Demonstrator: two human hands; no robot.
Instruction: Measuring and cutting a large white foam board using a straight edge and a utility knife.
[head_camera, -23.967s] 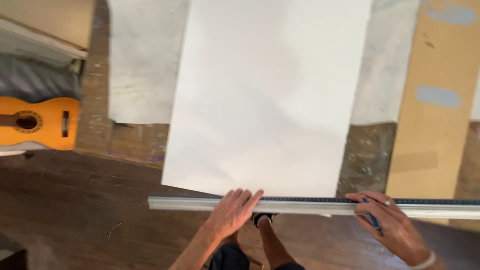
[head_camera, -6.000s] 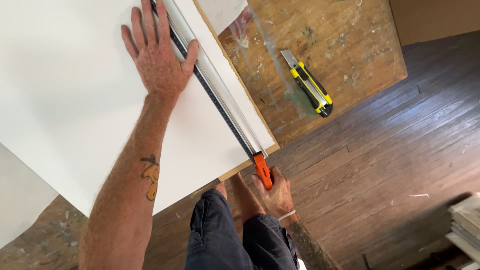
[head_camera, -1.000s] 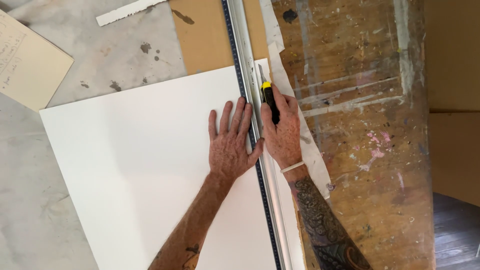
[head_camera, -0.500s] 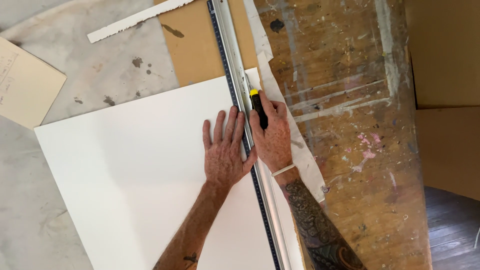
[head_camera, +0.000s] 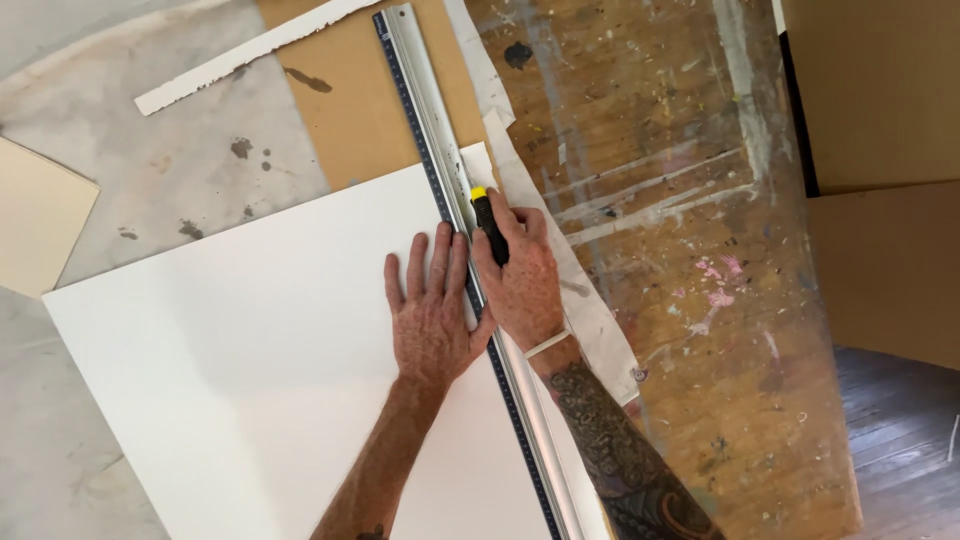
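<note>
Smooth white board (head_camera: 250, 380) is pinned by the flat, spread left hand (head_camera: 430, 315) beside a metal straightedge (head_camera: 470, 260); a black-and-yellow knife (head_camera: 488, 225) is gripped in the closed right hand (head_camera: 520, 280) above paint-spattered wood (head_camera: 700, 250).

The board (head_camera: 250, 370) is plain white. The ruler (head_camera: 440, 160) is silver with a dark blue edge. The knife (head_camera: 488, 225) is black with a yellow tip. The brown counter (head_camera: 680, 250) is speckled with white, pink and black paint.
</note>
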